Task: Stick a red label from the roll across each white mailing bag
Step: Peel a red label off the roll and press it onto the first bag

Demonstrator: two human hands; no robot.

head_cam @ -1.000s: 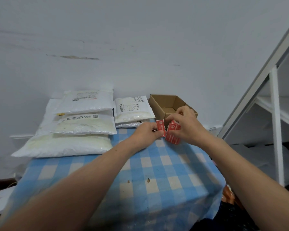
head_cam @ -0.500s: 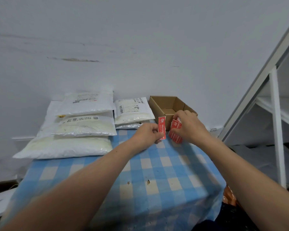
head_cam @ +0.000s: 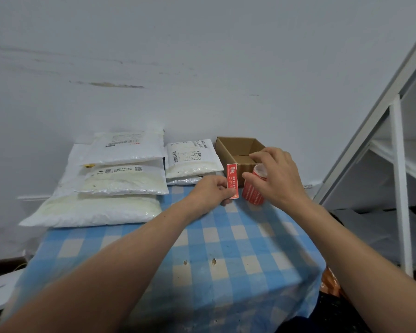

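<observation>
My left hand [head_cam: 211, 191] pinches a single red label [head_cam: 232, 180] by its lower half, holding it upright just above the blue checked tablecloth [head_cam: 226, 248]. The red label roll [head_cam: 253, 192] stands on the cloth right beside it. My right hand [head_cam: 277, 175] arches over the roll, thumb against the roll's left side, fingers spread and fairly straight above it. White mailing bags lie at the back: a left stack with a top bag [head_cam: 127, 149], a middle bag [head_cam: 123, 180] and a large bottom bag [head_cam: 94, 211], plus a smaller pile [head_cam: 192, 159] beside it.
An open cardboard box [head_cam: 235, 146] sits behind the roll against the white wall. A white metal shelf frame [head_cam: 399, 179] stands to the right of the table. The cloth has two small holes [head_cam: 213, 261] near the front.
The label has come free of the roll and my left hand has drawn it leftward. My right hand has set the roll down on the cloth and loosened its fingers.
</observation>
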